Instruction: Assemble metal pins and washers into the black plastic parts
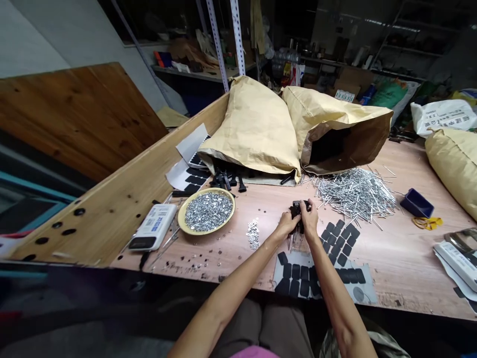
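Observation:
My left hand [287, 223] and my right hand [309, 219] come together over the table, both closed around small black plastic parts [296, 210]. Thin metal pins seem to stick out below the parts, but my fingers hide how they sit. To the left lies a small patch of flat metal nuts or washers [253, 234]. A large heap of silvery metal pins [356, 193] spreads out to the right of my hands. Nearer to me, black rounded pads [297, 272] lie in rows on a grey backing sheet, with more loose pads [339, 241] beside it.
A yellow bowl [181, 219] full of small metal pieces stands left, by a white power bank [156, 226]. Behind are two large paper sacks [257, 124] [335, 112], one gaping open. A dark blue tray [417, 202] and a yellow band [427, 223] lie right. A wooden board [122, 199] edges the left.

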### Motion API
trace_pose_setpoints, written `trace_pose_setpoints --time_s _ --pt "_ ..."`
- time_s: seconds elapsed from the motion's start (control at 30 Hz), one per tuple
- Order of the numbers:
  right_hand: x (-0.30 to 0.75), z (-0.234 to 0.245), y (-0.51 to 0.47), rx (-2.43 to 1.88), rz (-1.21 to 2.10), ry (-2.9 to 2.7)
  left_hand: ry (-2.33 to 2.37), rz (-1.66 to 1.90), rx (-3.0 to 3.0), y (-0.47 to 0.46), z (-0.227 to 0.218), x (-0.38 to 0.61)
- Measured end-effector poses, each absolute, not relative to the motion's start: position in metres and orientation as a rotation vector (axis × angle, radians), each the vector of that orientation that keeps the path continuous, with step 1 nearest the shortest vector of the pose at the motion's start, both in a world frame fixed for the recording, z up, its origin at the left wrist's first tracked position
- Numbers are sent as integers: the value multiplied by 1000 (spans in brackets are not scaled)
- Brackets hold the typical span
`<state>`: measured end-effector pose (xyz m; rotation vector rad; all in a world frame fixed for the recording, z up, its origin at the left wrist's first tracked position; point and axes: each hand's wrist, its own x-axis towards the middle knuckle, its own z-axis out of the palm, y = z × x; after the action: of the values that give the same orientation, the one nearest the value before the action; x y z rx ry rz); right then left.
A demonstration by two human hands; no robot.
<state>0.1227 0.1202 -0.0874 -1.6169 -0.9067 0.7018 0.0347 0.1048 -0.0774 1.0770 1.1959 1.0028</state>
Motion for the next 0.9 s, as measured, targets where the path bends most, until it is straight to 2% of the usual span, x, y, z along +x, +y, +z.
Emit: trace_pose_setpoints --time_s 0.2,0.4,0.53,0.67,0.77,0.83,0.9 --pt "132 -72 90 -1585 345 -1298 1165 1021 917 96 -63 9" --pt "121 -61 30 -1485 656 -1600 1011 1180 625 79 -32 1" --pt "118 -53 -3 -1399 689 -1639 878 1209 497 48 -18 -5" --pt "141 -32 -24 -1489 354 -1861 1036 1059 919 -16 -15 -17" --pt "152 -10 -34 -1459 67 -2315 1168 1190 1551 -59 -15 -20" --pt "148 4 -36 -1342 23 -2564 1205 1216 1731 -70 -16 -20" --pt "137 12 -33 -1238 141 -2647 1254 1183 1629 -68 -21 -24"
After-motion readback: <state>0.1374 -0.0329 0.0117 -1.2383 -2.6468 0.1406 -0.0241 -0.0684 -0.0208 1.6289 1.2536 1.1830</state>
